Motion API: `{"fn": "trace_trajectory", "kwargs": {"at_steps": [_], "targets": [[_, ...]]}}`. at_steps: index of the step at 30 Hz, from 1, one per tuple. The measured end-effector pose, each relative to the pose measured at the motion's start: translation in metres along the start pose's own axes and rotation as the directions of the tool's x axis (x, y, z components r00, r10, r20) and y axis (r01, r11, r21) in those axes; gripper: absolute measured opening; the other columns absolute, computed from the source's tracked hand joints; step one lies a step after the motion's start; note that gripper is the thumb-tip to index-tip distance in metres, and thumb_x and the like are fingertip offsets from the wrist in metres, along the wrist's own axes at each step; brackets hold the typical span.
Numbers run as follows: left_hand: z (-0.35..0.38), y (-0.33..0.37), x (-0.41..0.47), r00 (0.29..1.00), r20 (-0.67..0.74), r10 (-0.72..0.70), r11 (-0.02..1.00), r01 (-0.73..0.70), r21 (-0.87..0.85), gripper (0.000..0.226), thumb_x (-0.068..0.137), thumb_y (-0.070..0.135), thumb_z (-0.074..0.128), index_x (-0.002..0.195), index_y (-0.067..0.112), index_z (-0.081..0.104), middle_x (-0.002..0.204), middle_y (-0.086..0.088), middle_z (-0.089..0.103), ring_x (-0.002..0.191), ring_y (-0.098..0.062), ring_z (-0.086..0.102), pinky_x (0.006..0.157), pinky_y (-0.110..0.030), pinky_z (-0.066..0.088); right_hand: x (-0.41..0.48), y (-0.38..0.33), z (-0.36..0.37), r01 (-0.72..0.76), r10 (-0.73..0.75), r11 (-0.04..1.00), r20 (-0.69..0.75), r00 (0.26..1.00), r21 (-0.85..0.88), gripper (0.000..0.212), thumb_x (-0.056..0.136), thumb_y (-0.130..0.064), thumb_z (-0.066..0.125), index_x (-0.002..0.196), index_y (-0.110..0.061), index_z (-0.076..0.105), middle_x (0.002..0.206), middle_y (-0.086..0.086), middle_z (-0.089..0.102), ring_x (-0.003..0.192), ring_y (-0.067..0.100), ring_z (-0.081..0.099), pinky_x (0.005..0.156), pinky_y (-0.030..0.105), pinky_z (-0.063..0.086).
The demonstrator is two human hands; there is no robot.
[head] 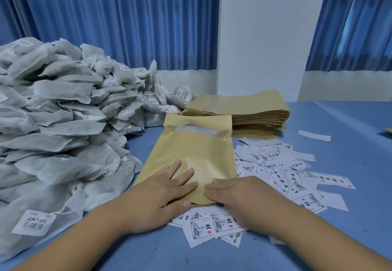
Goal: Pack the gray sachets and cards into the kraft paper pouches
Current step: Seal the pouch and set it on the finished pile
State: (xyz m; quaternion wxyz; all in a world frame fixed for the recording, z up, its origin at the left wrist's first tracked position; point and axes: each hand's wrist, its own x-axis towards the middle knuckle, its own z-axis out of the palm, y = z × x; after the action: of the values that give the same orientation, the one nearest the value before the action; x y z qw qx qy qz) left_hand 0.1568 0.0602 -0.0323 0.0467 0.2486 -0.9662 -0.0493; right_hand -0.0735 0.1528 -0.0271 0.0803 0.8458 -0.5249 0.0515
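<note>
A kraft paper pouch [193, 147] lies flat on the blue table, its mouth pointing away from me and bulging a little. My left hand [167, 192] presses flat on its near left part with straight fingers. My right hand [231, 194] lies flat against its near right corner. A large heap of gray sachets [59, 122] fills the left side. White printed cards [282, 173] are scattered to the right of the pouch and under its near end. A stack of flat kraft pouches [244, 113] sits behind.
The blue table [350, 143] extends to the right with a few loose paper strips [314, 136]. Blue curtains [127, 16] and a white pillar [261, 37] stand behind the table. The sachet heap reaches to the left edge of view.
</note>
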Motion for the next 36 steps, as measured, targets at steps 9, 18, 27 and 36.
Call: {"fn": "trace_trajectory", "kwargs": {"at_steps": [9, 18, 27, 36], "targets": [[-0.002, -0.008, -0.03, 0.986, -0.118, -0.122, 0.973, 0.096, -0.211, 0.043, 0.1, 0.031, 0.046, 0.134, 0.056, 0.034, 0.14, 0.037, 0.034, 0.132, 0.023, 0.019, 0.109, -0.003, 0.014, 0.002, 0.001, -0.005, -0.161, 0.175, 0.968, -0.062, 0.983, 0.19, 0.036, 0.1, -0.02, 0.039, 0.13, -0.032, 0.055, 0.114, -0.006, 0.067, 0.102, 0.021, 0.059, 0.085, 0.03, 0.047], [-0.012, 0.012, -0.038, 0.872, -0.431, -0.229, 0.925, 0.333, 0.182, 0.027, 0.088, 0.045, 0.045, 0.083, 0.034, 0.07, 0.073, 0.013, 0.065, 0.065, -0.013, 0.064, 0.048, -0.029, 0.046, 0.001, 0.004, -0.003, -0.206, 0.257, 0.915, -0.107, 0.96, 0.347, 0.028, 0.1, -0.026, 0.045, 0.12, -0.032, 0.064, 0.101, -0.005, 0.07, 0.095, 0.017, 0.061, 0.082, 0.029, 0.048], [-0.022, -0.014, -0.047, 0.794, -0.593, -0.134, 0.969, 0.23, 0.09, 0.004, 0.071, 0.017, 0.07, 0.072, 0.016, 0.074, 0.067, 0.005, 0.06, 0.059, -0.026, 0.06, 0.048, -0.03, 0.046, -0.008, 0.008, -0.014, -0.178, 0.299, 0.911, -0.299, 0.906, 0.371, 0.017, 0.096, -0.021, 0.055, 0.104, -0.024, 0.07, 0.089, -0.009, 0.069, 0.082, 0.01, 0.061, 0.074, 0.029, 0.049], [-0.025, -0.012, -0.047, 0.741, -0.66, -0.123, 0.97, 0.23, 0.077, 0.015, 0.076, 0.02, 0.061, 0.069, 0.012, 0.071, 0.064, 0.004, 0.056, 0.059, -0.025, 0.057, 0.048, -0.032, 0.042, -0.017, 0.004, -0.034, -0.052, 0.001, 0.995, -0.499, 0.867, -0.088, 0.018, 0.064, -0.007, 0.086, 0.075, -0.014, 0.072, 0.072, -0.001, 0.061, 0.061, 0.022, 0.06, 0.039, 0.027, 0.043]]}}
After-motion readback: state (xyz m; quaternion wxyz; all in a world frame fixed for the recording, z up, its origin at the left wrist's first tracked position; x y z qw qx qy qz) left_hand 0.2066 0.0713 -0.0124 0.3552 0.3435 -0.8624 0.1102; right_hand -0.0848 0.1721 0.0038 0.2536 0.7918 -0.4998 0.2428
